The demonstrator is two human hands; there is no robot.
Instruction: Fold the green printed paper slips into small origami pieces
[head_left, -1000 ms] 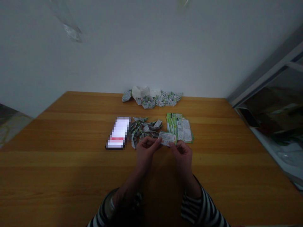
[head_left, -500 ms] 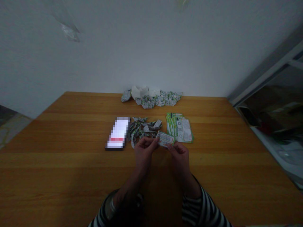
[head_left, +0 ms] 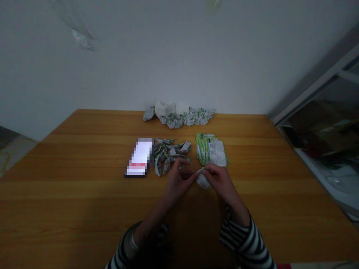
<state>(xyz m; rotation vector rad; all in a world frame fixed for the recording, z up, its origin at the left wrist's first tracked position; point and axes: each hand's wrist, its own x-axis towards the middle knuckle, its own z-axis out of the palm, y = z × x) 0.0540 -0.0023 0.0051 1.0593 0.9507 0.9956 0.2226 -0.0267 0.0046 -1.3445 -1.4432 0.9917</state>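
Note:
Both my hands meet over the wooden table (head_left: 70, 194) and pinch one small printed paper slip (head_left: 202, 181). My left hand (head_left: 178, 180) grips its left end with closed fingers. My right hand (head_left: 219, 178) holds its upper right part, fingers pressed together. The slip is bent or folded between them. Just beyond my left hand lies a heap of small folded paper pieces (head_left: 168, 152). Beyond my right hand sits a stack of flat green and white slips (head_left: 211, 151).
A phone (head_left: 139, 160) with a lit screen lies left of the folded heap. Another pile of folded papers (head_left: 179, 116) sits at the table's far edge against the white wall. A window frame (head_left: 316, 82) runs along the right side.
The slip was held flat and level between my hands; now it is turned down and folded. My right hand has moved right and toward me, and the left has shifted slightly right.

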